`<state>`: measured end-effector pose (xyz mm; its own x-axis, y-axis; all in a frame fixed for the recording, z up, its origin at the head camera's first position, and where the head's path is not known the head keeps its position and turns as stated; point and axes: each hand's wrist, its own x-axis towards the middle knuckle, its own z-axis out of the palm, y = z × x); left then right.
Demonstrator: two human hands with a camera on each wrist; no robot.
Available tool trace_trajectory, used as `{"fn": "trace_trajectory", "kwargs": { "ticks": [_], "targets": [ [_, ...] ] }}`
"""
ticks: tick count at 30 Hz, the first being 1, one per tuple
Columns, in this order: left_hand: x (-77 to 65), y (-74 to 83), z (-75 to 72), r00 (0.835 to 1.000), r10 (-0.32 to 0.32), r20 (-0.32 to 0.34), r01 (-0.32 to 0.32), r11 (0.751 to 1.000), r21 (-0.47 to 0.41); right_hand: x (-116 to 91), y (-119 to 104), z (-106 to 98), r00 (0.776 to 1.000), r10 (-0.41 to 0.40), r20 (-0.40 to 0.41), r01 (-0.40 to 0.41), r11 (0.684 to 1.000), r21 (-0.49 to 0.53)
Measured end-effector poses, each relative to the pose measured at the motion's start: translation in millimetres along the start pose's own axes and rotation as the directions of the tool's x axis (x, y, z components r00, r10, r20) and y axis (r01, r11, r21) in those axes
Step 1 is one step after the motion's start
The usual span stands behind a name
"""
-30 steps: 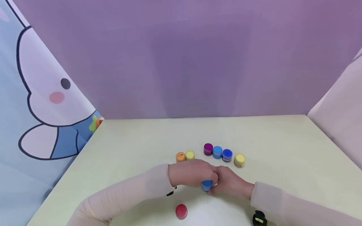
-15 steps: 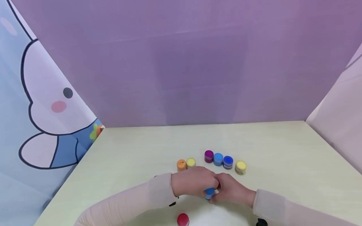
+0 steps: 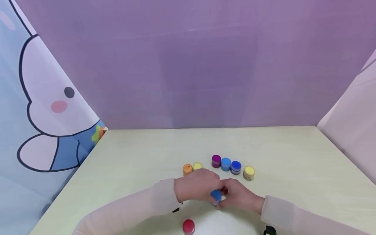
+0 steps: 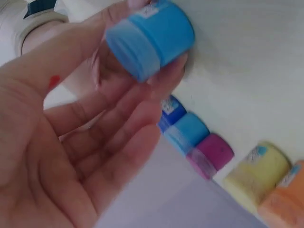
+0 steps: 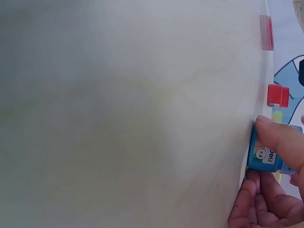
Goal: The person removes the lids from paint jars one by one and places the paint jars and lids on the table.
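Observation:
A small blue paint jar (image 3: pixel 216 195) with a label is between my two hands, close over the table. My right hand (image 3: pixel 239 194) pinches it, thumb on the label side and fingers on the other, as the right wrist view shows. Beside the jar's lid is my left hand (image 3: pixel 198 185), palm turned toward the jar. In the left wrist view its fingers (image 4: pixel 128 156) are loosely bent and apart from the jar, whose lid faces the palm. The head view has the left hand hiding part of the jar.
Beyond the hands stand orange (image 3: pixel 187 169) and pale yellow (image 3: pixel 197 166) jars. Purple (image 3: pixel 216 161), light blue (image 3: pixel 226 164) and dark blue (image 3: pixel 236 167) jars form a row, with another yellow jar (image 3: pixel 248 173) to its right. A red jar (image 3: pixel 188 226) stands nearer me.
The left hand's fingers have come off the blue jar's lid, so more of the lid shows. The right hand keeps its hold. The head view tipped up, then slightly back down.

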<state>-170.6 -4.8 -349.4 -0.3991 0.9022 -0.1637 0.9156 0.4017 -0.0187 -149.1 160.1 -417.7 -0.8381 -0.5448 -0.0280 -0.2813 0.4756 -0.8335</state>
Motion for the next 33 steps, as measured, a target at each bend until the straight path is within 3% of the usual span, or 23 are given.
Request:
{"fn": "trace_trajectory", "kwargs": {
  "ticks": [5,9,21,33],
  "targets": [
    [0.3,-5.5,-2.9,0.98,0.198,0.022,-0.196,0.978,-0.071,-1.2,-0.3,0.2,1.0,0.002,0.007,-0.002,1.0,0.019],
    [1.2,-6.0,-1.8,0.967,0.253,0.01,-0.252,0.965,-0.066,-1.5,-0.8,0.3,1.0,0.023,0.005,-0.023,1.0,0.011],
    [6.3,-2.9,-1.4,0.982,0.187,0.009,-0.186,0.979,-0.087,-2.0,-4.0,-2.1,0.999,0.053,-0.001,-0.053,0.999,-0.003],
    [4.2,0.0,-1.8,0.998,0.064,-0.005,-0.064,0.986,-0.152,-0.5,-6.0,-0.5,1.0,0.027,-0.009,-0.027,1.0,0.001]
  ]
}}
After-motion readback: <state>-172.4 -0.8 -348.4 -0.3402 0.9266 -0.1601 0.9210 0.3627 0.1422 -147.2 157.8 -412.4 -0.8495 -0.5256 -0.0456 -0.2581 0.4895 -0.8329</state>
